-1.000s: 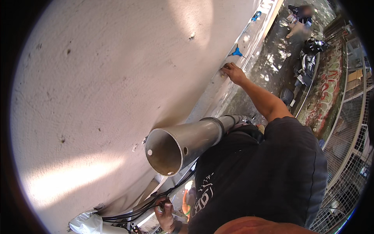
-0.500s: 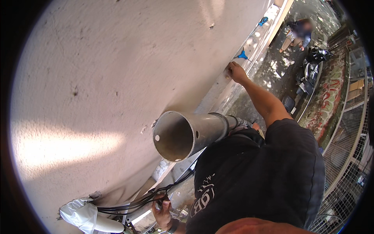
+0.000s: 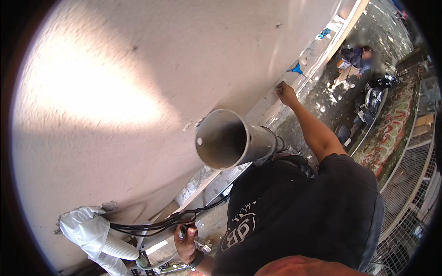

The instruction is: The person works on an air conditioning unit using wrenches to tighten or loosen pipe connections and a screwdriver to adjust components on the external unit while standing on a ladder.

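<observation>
My left hand [image 3: 186,244] is closed low in the view, just under a bundle of black cables [image 3: 152,226]. Something small may be between its thumb and fingers, but I cannot make it out. My right hand [image 3: 286,94] reaches far forward to the ledge [image 3: 271,99] along the wall, its fingers pinched together at the surface. What they hold, if anything, is hidden. Beyond it on the ledge lies a blue three-armed Y-shaped wrench [image 3: 297,69], and farther off another blue object [image 3: 324,33]. Between my arms an open-ended grey metal pipe [image 3: 258,142] points up toward me.
A pale rough wall [image 3: 115,161] fills the left side. White wrapping and a ribbed white conduit [image 3: 117,246] surround the cables where they leave the wall. Below on the right are a seated person [image 3: 354,64], a parked motorbike [image 3: 370,103] and wire mesh fencing [image 3: 407,184].
My view has shifted, so the pipe sits higher and farther right. My right hand stays at the ledge near the wrench, and my left stays under the cables.
</observation>
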